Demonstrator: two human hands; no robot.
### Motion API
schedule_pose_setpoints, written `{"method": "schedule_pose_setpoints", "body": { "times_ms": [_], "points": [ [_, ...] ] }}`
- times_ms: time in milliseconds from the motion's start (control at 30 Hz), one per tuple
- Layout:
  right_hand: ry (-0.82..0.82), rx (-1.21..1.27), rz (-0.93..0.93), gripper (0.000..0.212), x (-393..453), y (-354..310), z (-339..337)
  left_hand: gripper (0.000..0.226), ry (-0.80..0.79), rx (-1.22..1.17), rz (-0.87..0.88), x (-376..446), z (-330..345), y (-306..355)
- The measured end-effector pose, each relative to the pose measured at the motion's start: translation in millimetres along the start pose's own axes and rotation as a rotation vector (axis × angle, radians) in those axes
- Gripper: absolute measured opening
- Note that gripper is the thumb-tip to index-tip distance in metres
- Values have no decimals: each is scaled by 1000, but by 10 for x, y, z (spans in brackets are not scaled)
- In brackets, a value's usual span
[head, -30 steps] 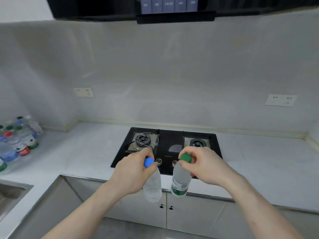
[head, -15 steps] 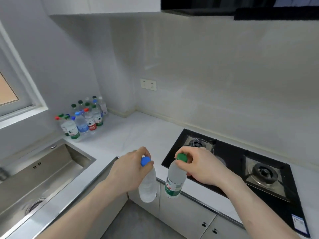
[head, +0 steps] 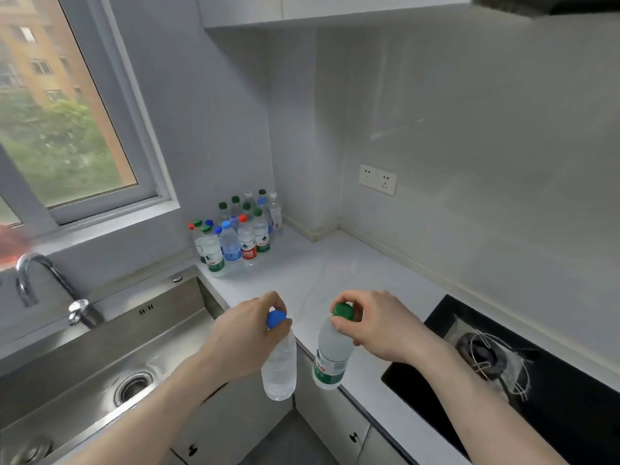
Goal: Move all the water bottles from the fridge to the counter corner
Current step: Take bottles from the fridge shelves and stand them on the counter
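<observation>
Left fingers (head: 275,305): curled round the blue cap (head: 275,319) and neck of a bottle, thumb and fingertips pinching it from above; nothing else in their grasp.
Left hand (head: 245,333): at about 6 o'clock in the head view, knuckles up, forearm running down to 7 o'clock.
Blue-capped bottle (head: 279,370): clear, with no label visible; hanging by its neck, base tilted slightly toward 5 o'clock; in the air over the counter's front edge and the cabinet doors (head: 335,421) below.
Right fingers (head: 349,302): bent over the green cap (head: 343,311), thumb beneath it at the neck; clamped on the cap.
Right hand (head: 379,325): just right of the left hand, forearm leaving toward 4 o'clock.
Green-capped bottle (head: 331,359): clear with a green and white label; hanging nearly upright, just beside the blue-capped one but apart from it.
Counter (head: 322,266): pale marble; it runs from the hands toward 12 o'clock into the corner.
Bottle cluster (head: 240,229): many upright bottles with green, blue, red and white caps; packed together in the counter corner at about 11 o'clock from the hands, well apart from them.
Sink (head: 110,350): steel, at 8 o'clock; faucet (head: 43,280) at 9 o'clock.
Stove (head: 503,367): black hob at 3 to 4 o'clock, burner visible.
Window (head: 63,105): at 10 o'clock, above the sink.
Socket plate (head: 377,178): on the wall at 1 o'clock.
</observation>
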State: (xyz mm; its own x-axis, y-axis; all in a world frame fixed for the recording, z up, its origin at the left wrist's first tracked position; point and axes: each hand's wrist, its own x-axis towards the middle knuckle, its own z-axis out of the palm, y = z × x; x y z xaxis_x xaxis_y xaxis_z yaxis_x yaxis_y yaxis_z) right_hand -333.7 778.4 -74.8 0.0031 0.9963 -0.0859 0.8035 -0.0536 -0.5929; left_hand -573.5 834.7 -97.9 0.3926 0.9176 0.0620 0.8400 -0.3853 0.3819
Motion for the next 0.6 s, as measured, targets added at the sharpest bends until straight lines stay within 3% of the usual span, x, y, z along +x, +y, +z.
{"method": "schedule_pose_setpoints", "body": {
  "times_ms": [400, 600],
  "points": [
    [-49, -76, -61, 15, 1680, 120, -166, 15, 89, -35, -141, 1314, -74, -439],
    [-43, -51, -37, 14, 2244, 126, -147, 15, 72, -26, -121, 1864, -102, -730]
  ]
}}
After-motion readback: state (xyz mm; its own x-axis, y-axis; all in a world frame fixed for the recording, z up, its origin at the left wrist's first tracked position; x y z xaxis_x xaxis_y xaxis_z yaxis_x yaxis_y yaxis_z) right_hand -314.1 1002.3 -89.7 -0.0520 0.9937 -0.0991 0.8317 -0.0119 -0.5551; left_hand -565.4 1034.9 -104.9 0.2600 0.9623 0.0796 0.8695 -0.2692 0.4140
